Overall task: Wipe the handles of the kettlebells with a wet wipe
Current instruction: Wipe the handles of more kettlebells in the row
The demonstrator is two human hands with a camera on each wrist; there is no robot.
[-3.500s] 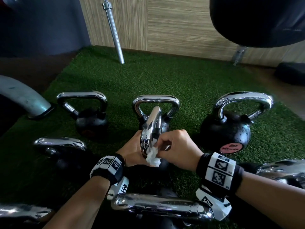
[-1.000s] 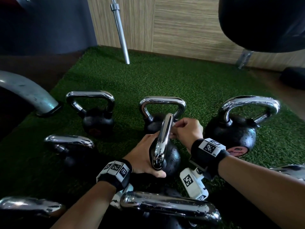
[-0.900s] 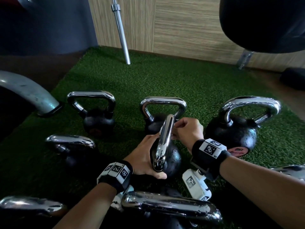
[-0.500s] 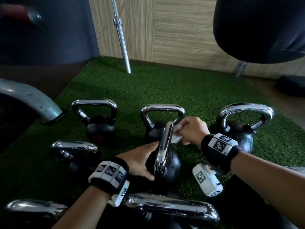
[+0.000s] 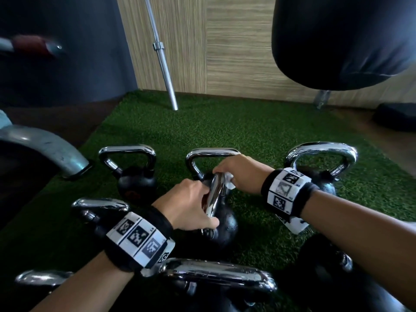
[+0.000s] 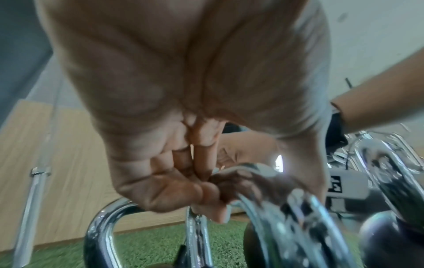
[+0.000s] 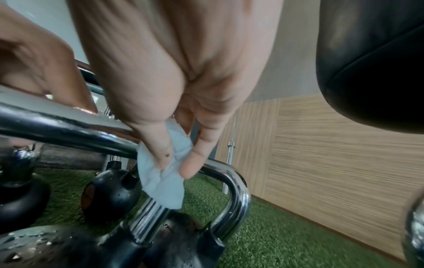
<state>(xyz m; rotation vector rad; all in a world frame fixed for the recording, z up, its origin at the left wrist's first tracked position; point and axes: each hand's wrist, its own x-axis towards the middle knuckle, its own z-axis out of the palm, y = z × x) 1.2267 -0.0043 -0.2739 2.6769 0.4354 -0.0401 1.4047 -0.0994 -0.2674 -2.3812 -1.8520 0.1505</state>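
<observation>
A black kettlebell stands on the green turf in the middle, its chrome handle turned edge-on to me. My left hand grips this handle from the left, its fingers curled round the chrome. My right hand pinches a white wet wipe and holds it against the far top end of the handle. In the right wrist view the wipe is crumpled between thumb and finger, beside the chrome bar.
Several more kettlebells ring the middle one: back left, directly behind, back right, left and close in front. A barbell leans on the wooden wall. A black punching bag hangs upper right; a grey metal foot lies at left.
My right hand has slid the wipe up along the handle to its far top end. My left hand has shifted from the kettlebell's side up onto the handle.
</observation>
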